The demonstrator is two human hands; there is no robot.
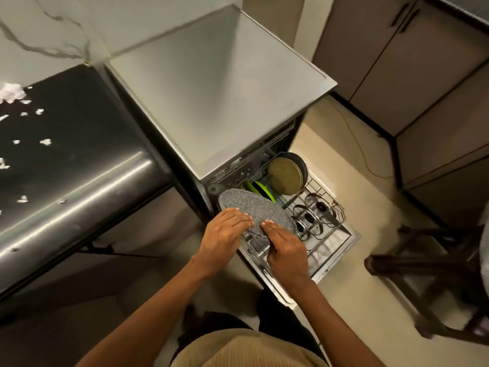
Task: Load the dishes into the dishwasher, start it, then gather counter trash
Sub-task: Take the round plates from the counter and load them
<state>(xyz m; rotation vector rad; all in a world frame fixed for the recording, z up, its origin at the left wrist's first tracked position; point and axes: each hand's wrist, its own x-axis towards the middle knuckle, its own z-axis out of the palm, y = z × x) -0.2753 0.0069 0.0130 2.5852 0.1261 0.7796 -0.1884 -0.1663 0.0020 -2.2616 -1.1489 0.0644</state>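
A grey speckled round pan (254,207) stands on edge over the pulled-out lower rack (330,234) of the open dishwasher (211,88). My left hand (223,234) lies on its near side with fingers straight. From the right, my right hand (285,245) presses flat against it. Inside the rack stand green plates (260,189), a brown round pan (285,174) and several glass lids (315,210).
White paper scraps (16,123) are scattered on the dark counter (74,160) at the left. A dark wooden stool (428,271) stands on the floor to the right. Cabinets (412,62) line the far right wall. An orange cord (362,152) trails along the floor.
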